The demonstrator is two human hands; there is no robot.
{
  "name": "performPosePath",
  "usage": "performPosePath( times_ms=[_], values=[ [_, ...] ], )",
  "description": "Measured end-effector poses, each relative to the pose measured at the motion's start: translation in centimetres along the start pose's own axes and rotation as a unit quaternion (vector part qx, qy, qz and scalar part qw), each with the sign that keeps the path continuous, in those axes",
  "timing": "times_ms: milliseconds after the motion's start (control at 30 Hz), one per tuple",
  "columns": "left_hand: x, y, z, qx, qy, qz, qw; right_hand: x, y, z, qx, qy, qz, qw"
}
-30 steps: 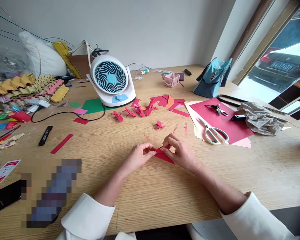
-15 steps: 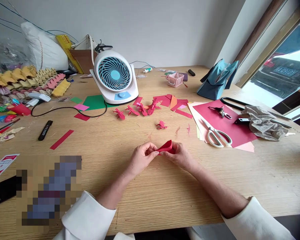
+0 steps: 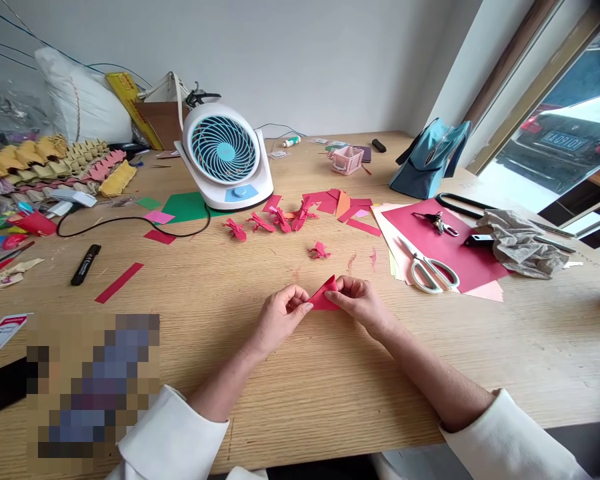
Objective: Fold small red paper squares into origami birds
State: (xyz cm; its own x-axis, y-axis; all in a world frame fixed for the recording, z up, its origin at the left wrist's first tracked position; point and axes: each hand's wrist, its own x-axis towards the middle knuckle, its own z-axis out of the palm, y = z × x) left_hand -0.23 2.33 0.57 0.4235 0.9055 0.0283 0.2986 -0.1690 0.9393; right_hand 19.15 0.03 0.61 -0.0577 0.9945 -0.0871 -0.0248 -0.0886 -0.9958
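Between my hands is a small piece of red paper (image 3: pixel 323 298), partly folded, with one corner pointing up. My left hand (image 3: pixel 283 316) pinches its left corner between thumb and fingers. My right hand (image 3: pixel 363 305) grips it on the right, thumb on the near face and fingers behind. Just beyond the paper sits a small folded red paper figure (image 3: pixel 319 250). Farther back, several similar red paper figures (image 3: pixel 280 219) stand in a loose row.
A white fan (image 3: pixel 225 150) stands at the back, its black cable running left. To the right, white-handled scissors (image 3: pixel 433 272) lie on red paper sheets (image 3: pixel 473 257) near a grey crumpled cloth (image 3: pixel 523 240) and a blue bag (image 3: pixel 430 163). A black marker (image 3: pixel 86 265) and red strip (image 3: pixel 119 283) lie left.
My right hand has shifted its hold on the red paper, and its thumb now presses the near face. The paper's raised part looks flatter and more pointed. The view has shifted slightly.
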Motion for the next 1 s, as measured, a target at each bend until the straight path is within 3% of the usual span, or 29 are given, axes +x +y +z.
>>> performPosePath(
  times_ms=[300,800,1000],
  values=[
    [-0.01,-0.41,0.04,-0.019,-0.029,0.014,0.999,-0.13,0.25,0.43,0.011,-0.026,0.020,0.999],
    [-0.30,0.08,0.35,-0.004,0.010,0.020,1.000,-0.14,0.79,0.54,0.049,-0.067,-0.005,0.997],
    [-0.26,0.11,0.34,0.044,0.029,0.047,0.998,-0.27,0.52,0.64,0.060,-0.047,0.013,0.997]
  ],
)
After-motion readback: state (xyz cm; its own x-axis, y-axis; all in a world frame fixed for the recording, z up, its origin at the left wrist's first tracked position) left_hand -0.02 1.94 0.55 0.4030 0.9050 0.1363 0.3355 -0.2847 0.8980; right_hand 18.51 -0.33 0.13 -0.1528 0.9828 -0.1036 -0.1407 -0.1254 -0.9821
